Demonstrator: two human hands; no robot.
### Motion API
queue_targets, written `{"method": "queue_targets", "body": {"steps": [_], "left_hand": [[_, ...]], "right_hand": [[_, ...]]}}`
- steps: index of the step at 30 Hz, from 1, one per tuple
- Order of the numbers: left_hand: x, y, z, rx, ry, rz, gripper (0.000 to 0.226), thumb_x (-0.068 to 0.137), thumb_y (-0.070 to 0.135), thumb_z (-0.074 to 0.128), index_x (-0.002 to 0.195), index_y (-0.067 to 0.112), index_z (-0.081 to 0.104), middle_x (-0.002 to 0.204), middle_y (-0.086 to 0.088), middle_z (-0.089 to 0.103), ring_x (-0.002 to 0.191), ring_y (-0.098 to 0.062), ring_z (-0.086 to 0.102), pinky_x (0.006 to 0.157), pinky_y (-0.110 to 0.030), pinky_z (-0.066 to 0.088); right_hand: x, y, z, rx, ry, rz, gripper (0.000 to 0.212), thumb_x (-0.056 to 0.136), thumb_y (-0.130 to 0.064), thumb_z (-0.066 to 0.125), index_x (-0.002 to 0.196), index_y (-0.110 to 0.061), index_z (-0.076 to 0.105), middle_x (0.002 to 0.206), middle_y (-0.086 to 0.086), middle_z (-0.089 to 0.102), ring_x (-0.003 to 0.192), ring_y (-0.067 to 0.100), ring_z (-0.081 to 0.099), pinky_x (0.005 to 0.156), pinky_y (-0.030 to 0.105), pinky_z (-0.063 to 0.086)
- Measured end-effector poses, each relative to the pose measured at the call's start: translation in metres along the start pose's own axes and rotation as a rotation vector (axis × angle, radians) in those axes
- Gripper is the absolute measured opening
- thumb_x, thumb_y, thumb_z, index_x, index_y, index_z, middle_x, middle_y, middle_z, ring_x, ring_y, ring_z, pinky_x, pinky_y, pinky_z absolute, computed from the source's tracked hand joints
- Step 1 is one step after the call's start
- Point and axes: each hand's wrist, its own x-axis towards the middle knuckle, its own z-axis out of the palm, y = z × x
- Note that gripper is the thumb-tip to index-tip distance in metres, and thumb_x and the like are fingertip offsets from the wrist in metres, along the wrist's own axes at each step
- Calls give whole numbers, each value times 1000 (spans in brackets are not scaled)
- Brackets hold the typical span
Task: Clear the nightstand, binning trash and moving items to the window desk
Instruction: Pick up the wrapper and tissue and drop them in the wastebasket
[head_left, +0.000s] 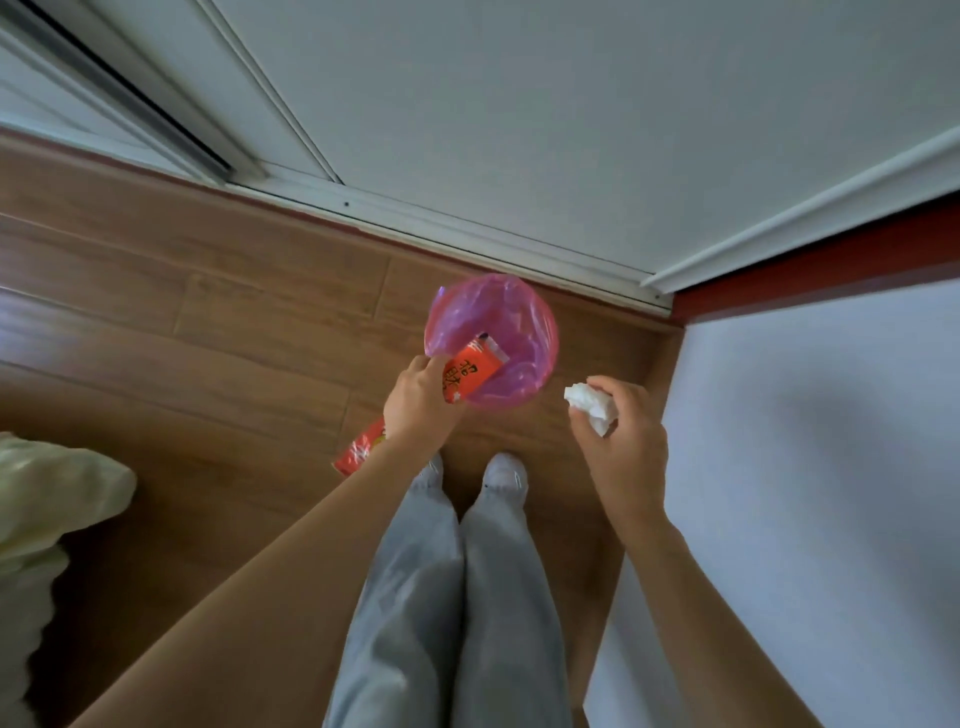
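Head view: left hand (415, 400) pinches red printed snack wrapper (470, 371) over pink-lined round bin (524, 322), seemingly; release inside its rim. Right hand (618, 431) holds crumpled white tissue (589, 402).

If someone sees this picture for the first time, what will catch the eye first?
The bin with its pink bag stands on the wooden floor near the corner. The left hand holds a red packet over its rim. The right hand grips a crumpled white tissue beside the bin.
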Motion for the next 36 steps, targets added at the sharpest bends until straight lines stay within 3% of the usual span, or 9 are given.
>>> {"method": "queue_targets", "body": {"steps": [6,15,22,27,29,31,34,36], "left_hand": [[52,-25,51,54,-62,-49,56,74,25,70,126,20,50,114,-4,55,100,-26,55,76,-39,50],[89,-38,76,173,-77,5,48,81,33,65,122,11,53,124,-10,53,111,-33,49,90,-46,45],[85,-29,26,205,208,303,44,78,19,67,118,3,58,122,-18,58,113,-39,52,92,-50,41],[81,-37,6,299,368,489,40,78,20,67,114,5,61,120,-14,60,112,-33,55,92,-45,43],[79,-43,5,322,402,519,38,77,20,66,112,5,62,118,-14,61,110,-32,56,92,-43,43],[78,-49,5,329,410,520,38,77,20,65,112,5,62,117,-13,62,109,-31,56,92,-42,43],[74,-56,2,317,394,462,37,79,21,57,113,8,61,119,-11,60,111,-28,53,93,-40,40],[70,-57,-5,297,403,429,37,77,21,60,113,9,62,118,-9,61,111,-27,53,93,-39,40]], "right_hand": [[8,35,41,-58,-43,41,32,81,-18,74,112,-13,64,108,2,65,93,4,53,73,4,36],[41,44,68,-56,-103,111,32,81,-20,71,112,-17,64,107,-1,63,92,12,58,75,27,51],[66,21,99,-72,-144,89,33,84,-23,68,115,-16,62,109,-1,61,93,12,57,72,22,42],[84,7,147,-137,-214,94,33,85,-21,62,118,-17,60,113,1,59,95,14,55,70,23,38],[90,8,164,-187,-280,111,38,86,-21,61,123,-16,56,117,3,56,103,19,55,74,26,43],[95,12,177,-235,-356,141,49,86,-23,63,132,-14,49,127,7,53,116,24,51,89,33,46],[101,9,179,-287,-411,181,60,91,-31,56,144,-11,35,147,12,38,136,27,35,109,41,35],[105,0,169,-313,-387,123,58,95,-33,49,146,-11,31,154,13,29,143,27,24,115,43,28]]}}
